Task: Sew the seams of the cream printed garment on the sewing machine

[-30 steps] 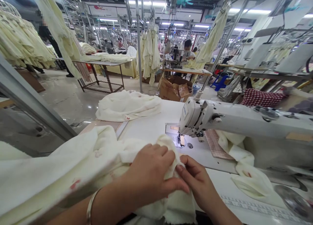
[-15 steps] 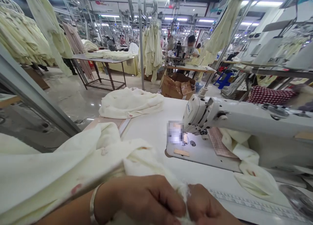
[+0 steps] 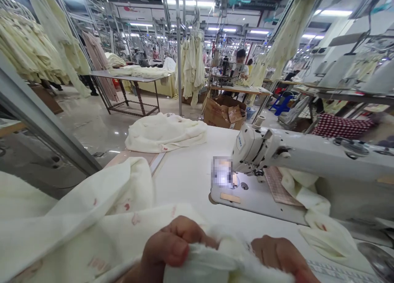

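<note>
Cream fabric with small reddish prints (image 3: 132, 217) spreads over the left of the sewing table and reaches to both hands at the bottom. My left hand (image 3: 172, 244) is closed on a bunched part of it, thumb on top. Just to the right, my right hand (image 3: 277, 254) has its fingers curled on the same bunched cloth, slightly blurred; its lower part is cut off by the frame edge. Ahead of my right hand stands a white sewing machine (image 3: 308, 151), its lamp lighting the needle area. A cream strip of cloth (image 3: 320, 217) trails beneath the machine arm.
Another folded cream piece (image 3: 166, 133) lies at the table's far edge (image 3: 221, 131). A metal post (image 3: 52, 123) slants on the left. Beyond are a cardboard box (image 3: 223, 112), a table stacked with cloth (image 3: 132, 76), hanging garments and a person at another machine.
My hands, which were close together, are now farther apart, and my left hand has turned so its thumb shows. The fabric between them has been lifted and turned; the view has shifted slightly.
</note>
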The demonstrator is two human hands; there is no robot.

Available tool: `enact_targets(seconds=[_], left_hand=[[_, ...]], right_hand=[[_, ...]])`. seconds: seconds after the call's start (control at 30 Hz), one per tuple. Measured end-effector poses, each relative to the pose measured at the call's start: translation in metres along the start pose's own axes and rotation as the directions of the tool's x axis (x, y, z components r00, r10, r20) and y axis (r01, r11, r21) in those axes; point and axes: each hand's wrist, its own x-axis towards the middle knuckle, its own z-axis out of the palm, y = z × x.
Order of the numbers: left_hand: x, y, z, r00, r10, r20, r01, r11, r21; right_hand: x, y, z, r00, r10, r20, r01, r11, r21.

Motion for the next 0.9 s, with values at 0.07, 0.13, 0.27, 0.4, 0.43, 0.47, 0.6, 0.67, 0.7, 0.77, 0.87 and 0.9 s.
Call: enact_targets(seconds=[0.07, 0.13, 0.27, 0.4, 0.43, 0.47, 0.6, 0.67, 0.7, 0.77, 0.87, 0.9], left_hand=[[-0.008, 0.011, 0.004, 0.990, -0.043, -0.134, 0.077, 0.963, 0.258], [-0.011, 0.016, 0.009, 0.971, -0.045, -0.236, 0.180, 0.788, 0.588], [0.000, 0.010, 0.013, 0.990, 0.040, 0.136, -0.141, 0.332, 0.933], [0.009, 0.004, 0.013, 0.965, 0.147, 0.220, -0.245, 0.185, 0.952], [0.009, 0.002, 0.013, 0.974, 0.178, 0.143, -0.170, 0.143, 0.975], [0.008, 0.000, 0.013, 0.976, 0.205, 0.075, -0.094, 0.083, 0.992], [0.003, -0.014, 0.016, 0.946, 0.301, 0.121, -0.008, -0.351, 0.936], [0.000, -0.021, 0.018, 0.901, 0.363, 0.238, -0.007, -0.537, 0.844], [0.000, -0.023, 0.019, 0.884, 0.379, 0.275, 0.000, -0.587, 0.809], [0.000, -0.026, 0.020, 0.872, 0.390, 0.296, 0.008, -0.616, 0.788], [0.003, -0.027, 0.020, 0.913, 0.315, 0.259, -0.036, -0.570, 0.821], [0.005, -0.027, 0.020, 0.927, 0.286, 0.241, -0.042, -0.562, 0.826]], right_hand=[[-0.007, 0.002, -0.005, 0.992, 0.114, -0.048, -0.120, 0.985, -0.128], [-0.008, -0.004, -0.007, 0.963, 0.267, -0.045, -0.271, 0.945, -0.181], [0.000, -0.017, -0.002, 0.934, 0.346, 0.086, -0.303, 0.898, -0.320], [0.005, -0.019, 0.003, 0.965, 0.207, 0.161, -0.102, 0.863, -0.495], [0.004, -0.019, 0.004, 0.964, 0.191, 0.185, -0.077, 0.867, -0.493], [0.003, -0.020, 0.005, 0.965, 0.178, 0.194, -0.061, 0.867, -0.495], [-0.001, -0.024, 0.010, 0.985, 0.113, 0.133, -0.016, 0.818, -0.574], [-0.002, -0.026, 0.013, 0.986, 0.108, 0.126, -0.010, 0.795, -0.607], [-0.001, -0.026, 0.014, 0.984, 0.110, 0.141, 0.000, 0.788, -0.616], [0.000, -0.025, 0.016, 0.982, 0.084, 0.172, 0.049, 0.759, -0.649], [0.003, -0.023, 0.017, 0.987, 0.032, 0.155, 0.095, 0.667, -0.739], [0.004, -0.022, 0.017, 0.989, 0.047, 0.139, 0.077, 0.645, -0.761]])
